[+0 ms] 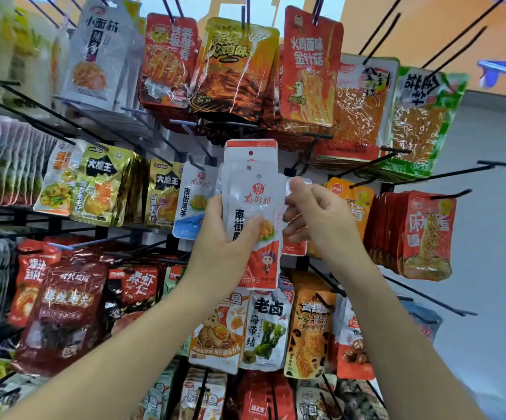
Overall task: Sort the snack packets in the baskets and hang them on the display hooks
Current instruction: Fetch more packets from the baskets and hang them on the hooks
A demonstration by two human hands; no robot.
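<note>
Display hooks (492, 163) behind white packets (254, 195)

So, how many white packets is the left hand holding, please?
3 visible: front packet under the left hand thumb, second packet and third packet peeking above; more may hide.

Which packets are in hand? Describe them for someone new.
On the hook rack, find the middle row's centre. The left hand grips a fanned stack of white packets, the right hand pinching its edge. Their bottom corner is red; the hanging white packet beside them has blue.
</note>
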